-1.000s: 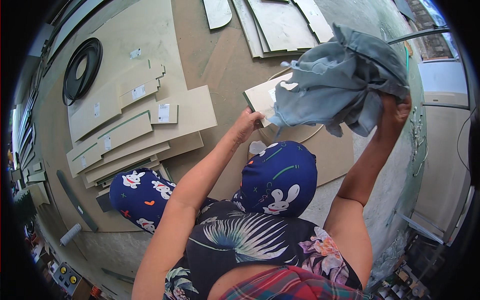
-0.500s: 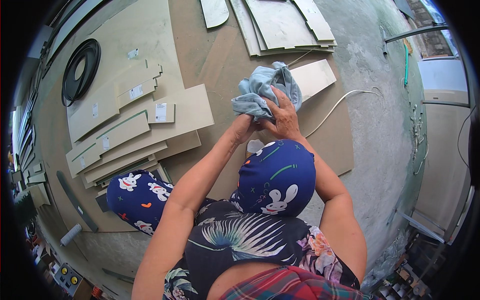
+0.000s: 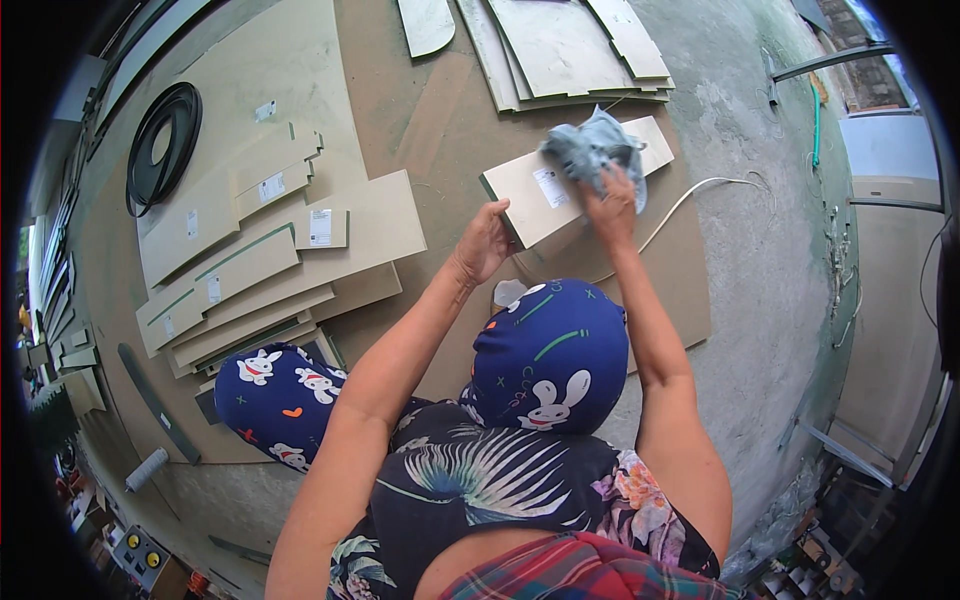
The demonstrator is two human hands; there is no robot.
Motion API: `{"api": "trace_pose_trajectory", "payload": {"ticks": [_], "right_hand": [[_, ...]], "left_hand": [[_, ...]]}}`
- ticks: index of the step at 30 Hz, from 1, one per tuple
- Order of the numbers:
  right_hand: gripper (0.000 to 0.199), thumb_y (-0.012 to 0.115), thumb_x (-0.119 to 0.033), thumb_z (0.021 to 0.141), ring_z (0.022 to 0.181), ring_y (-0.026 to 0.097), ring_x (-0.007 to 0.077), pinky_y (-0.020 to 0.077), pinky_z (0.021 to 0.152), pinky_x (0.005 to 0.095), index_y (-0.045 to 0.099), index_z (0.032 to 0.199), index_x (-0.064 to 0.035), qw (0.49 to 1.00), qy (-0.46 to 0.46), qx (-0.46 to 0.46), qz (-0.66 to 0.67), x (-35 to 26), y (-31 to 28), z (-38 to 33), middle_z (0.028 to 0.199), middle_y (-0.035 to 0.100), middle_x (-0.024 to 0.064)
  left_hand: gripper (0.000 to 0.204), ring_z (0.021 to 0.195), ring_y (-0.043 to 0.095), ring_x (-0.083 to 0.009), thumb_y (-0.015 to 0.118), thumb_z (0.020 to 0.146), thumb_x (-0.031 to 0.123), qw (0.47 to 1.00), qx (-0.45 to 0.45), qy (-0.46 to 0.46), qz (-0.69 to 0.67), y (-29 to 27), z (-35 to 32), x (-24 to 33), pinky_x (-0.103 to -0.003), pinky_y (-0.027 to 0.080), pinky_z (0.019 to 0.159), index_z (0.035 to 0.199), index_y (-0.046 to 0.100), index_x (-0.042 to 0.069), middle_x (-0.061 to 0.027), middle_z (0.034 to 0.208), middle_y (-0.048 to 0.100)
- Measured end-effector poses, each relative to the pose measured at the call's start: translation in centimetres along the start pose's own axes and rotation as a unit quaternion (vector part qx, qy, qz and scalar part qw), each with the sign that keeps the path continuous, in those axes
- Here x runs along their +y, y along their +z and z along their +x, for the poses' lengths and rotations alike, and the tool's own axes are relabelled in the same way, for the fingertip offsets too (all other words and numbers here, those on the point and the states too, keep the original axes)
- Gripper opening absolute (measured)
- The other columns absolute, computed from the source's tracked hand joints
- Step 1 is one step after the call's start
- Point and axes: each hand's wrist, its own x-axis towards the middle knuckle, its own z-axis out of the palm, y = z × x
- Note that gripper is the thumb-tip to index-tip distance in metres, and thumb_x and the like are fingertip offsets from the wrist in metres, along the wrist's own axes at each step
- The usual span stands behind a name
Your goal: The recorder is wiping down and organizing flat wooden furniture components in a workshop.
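A cream rectangular board (image 3: 527, 195) with a white label and a dark left edge lies at an angle in front of me. My left hand (image 3: 484, 243) grips its left end, thumb at the edge, the other fingers partly hidden. My right hand (image 3: 611, 200) holds a crumpled light blue cloth (image 3: 598, 150) against the board's upper face, right of the label. The cloth is slightly blurred and covers part of the board.
Labelled cream boards (image 3: 365, 215) are stacked in overlapping layers at the left, near a black coil (image 3: 163, 148). More pale panels (image 3: 560, 50) lie at the far side. A white cable (image 3: 680, 205) curves across the floor on the right. My knee (image 3: 553, 355) is close below the board.
My right hand has moved right and slightly up with the cloth, exposing the board's label. My left hand has left the cloth and now grips the board's left end.
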Motion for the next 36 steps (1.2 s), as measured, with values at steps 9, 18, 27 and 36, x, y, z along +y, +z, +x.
{"api": "trace_pose_trajectory", "payload": {"ticks": [9, 18, 27, 36], "right_hand": [[0.045, 0.070, -0.008, 0.061, 0.108, 0.052, 0.0308, 0.0430, 0.092, 0.0393, 0.067, 0.105, -0.0173, 0.988, -0.087, -0.064, 0.107, -7.8, -2.2, -3.6, 0.120, 0.057, 0.0101], [0.030, 0.069, -0.026, 0.076, 0.104, 0.053, 0.0357, 0.0430, 0.091, 0.0412, 0.069, 0.105, -0.0180, 0.991, 0.089, -0.030, 0.097, -4.4, -0.1, 0.4, 0.118, 0.058, 0.0139], [0.034, 0.071, -0.023, 0.073, 0.105, 0.053, 0.0360, 0.0412, 0.092, 0.0406, 0.068, 0.105, -0.0124, 0.990, 0.075, -0.031, 0.112, -5.4, -1.7, 0.3, 0.118, 0.057, 0.0157], [0.037, 0.068, -0.020, 0.073, 0.108, 0.051, 0.0367, 0.0379, 0.095, 0.0419, 0.063, 0.106, -0.0055, 0.986, -0.018, 0.074, 0.148, -7.0, -4.1, 0.7, 0.115, 0.056, 0.0183]], "left_hand": [[0.069, 0.119, 0.048, -0.0189, 0.041, 0.086, 0.067, 0.997, -0.048, 0.000, -0.058, -0.2, 0.2, -0.7, -0.042, 0.039, 0.099, 0.130, 0.047, 0.015, -0.0043, 0.130, 0.050], [0.062, 0.121, 0.046, -0.0223, 0.063, 0.084, 0.026, 0.998, 0.011, 0.049, 0.040, -0.5, 0.5, -0.9, -0.044, 0.038, 0.101, 0.135, 0.034, 0.007, -0.0087, 0.129, 0.047], [0.048, 0.103, 0.057, -0.0206, 0.064, 0.082, 0.016, 0.993, 0.079, 0.065, 0.054, 0.4, 1.9, -1.5, -0.039, 0.047, 0.089, 0.124, 0.045, 0.002, -0.0091, 0.114, 0.056], [0.029, 0.078, 0.060, -0.0144, 0.063, 0.076, 0.016, 0.963, 0.120, 0.163, 0.177, 1.4, -1.6, 4.2, -0.027, 0.047, 0.070, 0.099, 0.061, -0.002, -0.0067, 0.089, 0.063]]}}
